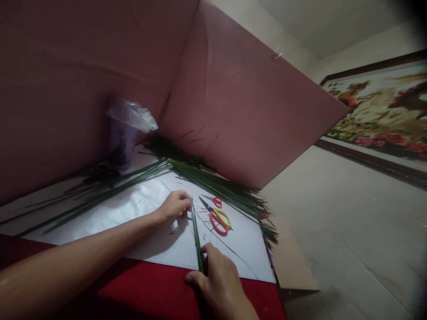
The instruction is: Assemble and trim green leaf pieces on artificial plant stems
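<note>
A narrow green leaf strip (196, 233) stretches between my two hands over a white board (248, 235). At its far end, the fingertips of my left hand (176, 205) are pinched together on the strip. My right hand (220, 275) grips the near end between thumb and fingers, close to the board's front edge. To the right of the strip lie scissors with red and yellow handles (219, 222), and just beyond them a smaller pair of red-handled scissors (216, 202). Thin leaf scraps are scattered around both pairs.
Long green leaves (213, 180) fan along the board's back right edge, with more leaves (133, 175) at the left. A purple cup (123, 142) topped by a clear plastic bag (133, 114) stands behind. Pink panels (240, 98) enclose the back; red cloth (156, 284) covers the front.
</note>
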Available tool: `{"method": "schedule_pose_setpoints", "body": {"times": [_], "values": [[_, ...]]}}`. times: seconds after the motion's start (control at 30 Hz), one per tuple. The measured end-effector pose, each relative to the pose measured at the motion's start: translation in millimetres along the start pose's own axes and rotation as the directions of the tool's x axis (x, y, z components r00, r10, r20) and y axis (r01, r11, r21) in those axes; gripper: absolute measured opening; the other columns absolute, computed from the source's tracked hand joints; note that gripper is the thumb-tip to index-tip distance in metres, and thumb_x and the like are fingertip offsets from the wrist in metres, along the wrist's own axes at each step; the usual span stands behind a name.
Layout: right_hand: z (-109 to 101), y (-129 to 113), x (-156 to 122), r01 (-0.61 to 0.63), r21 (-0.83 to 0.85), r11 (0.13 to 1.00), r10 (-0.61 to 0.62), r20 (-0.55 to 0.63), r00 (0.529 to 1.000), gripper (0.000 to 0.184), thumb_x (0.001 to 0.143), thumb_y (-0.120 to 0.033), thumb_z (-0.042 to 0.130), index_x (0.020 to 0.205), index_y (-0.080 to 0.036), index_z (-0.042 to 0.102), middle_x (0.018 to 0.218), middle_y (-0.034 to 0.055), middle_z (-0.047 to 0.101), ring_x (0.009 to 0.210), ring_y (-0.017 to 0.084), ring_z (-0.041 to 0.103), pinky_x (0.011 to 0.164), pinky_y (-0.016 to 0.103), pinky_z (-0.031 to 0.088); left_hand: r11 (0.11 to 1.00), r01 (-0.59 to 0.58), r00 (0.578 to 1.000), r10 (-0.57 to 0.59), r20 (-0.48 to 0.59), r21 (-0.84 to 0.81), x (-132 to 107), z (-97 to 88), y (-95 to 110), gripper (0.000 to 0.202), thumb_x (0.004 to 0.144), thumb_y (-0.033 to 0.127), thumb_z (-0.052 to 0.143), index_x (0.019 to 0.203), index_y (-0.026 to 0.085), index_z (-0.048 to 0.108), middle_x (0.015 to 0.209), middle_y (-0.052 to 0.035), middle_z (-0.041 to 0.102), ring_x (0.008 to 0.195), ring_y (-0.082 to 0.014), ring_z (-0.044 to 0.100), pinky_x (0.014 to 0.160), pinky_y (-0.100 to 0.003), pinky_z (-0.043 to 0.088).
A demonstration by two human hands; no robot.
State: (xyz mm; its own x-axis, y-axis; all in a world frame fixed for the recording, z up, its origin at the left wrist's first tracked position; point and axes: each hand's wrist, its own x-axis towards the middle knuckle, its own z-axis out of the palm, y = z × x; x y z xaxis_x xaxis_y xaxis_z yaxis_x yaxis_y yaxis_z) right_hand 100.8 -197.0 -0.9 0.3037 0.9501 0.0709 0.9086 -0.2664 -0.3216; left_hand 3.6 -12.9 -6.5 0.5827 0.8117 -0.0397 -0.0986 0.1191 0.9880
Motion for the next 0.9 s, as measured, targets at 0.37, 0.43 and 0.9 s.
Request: {"method": "schedule_pose_setpoints", "body": {"times": [0.37,0.43,0.9], "values": [[-15.0,15.8,23.6,-0.119,0.622,0.774,0.157,-0.006,0.988,0.022,0.067,-0.033,0.062,0.077,-0.014,0.063,0.065,0.0023,0.059,0.058,0.015,0.051,0.055,0.024,0.039,0.951,-0.29,0.922,0.308,-0.234,0.107,4.5,-5.6,-0.2,0.011,0.069,0.027,0.055,0.072,0.016,0.054,0.07,-0.0006,0.058,0.065,-0.0132,0.055,0.063,-0.026,0.044],[-29.8,13.5,39.9,-0.145,0.738,0.659,0.19,0.024,0.982,0.027,0.062,-0.036,0.068,0.075,-0.013,0.064,0.063,0.0024,0.058,0.055,0.013,0.049,0.05,0.022,0.037,0.931,-0.326,0.873,0.364,-0.325,0.166,4.7,-9.1,2.4,0.014,0.07,0.028,0.055,0.077,0.016,0.055,0.079,-0.0025,0.059,0.076,-0.0153,0.055,0.072,-0.028,0.044],[-23.5,-28.9,152.2,0.266,0.818,0.51,0.165,-0.396,0.903,0.027,0.065,-0.036,0.068,0.079,-0.013,0.062,0.066,0.0012,0.06,0.057,0.012,0.05,0.051,0.022,0.039,0.979,0.089,0.924,-0.012,0.383,-0.182,-6.2,2.6,-3.8,0.041,0.072,0.054,0.054,0.077,0.013,0.057,0.062,-0.0049,0.064,0.044,-0.0083,0.047,0.042,-0.02,0.029]]}}
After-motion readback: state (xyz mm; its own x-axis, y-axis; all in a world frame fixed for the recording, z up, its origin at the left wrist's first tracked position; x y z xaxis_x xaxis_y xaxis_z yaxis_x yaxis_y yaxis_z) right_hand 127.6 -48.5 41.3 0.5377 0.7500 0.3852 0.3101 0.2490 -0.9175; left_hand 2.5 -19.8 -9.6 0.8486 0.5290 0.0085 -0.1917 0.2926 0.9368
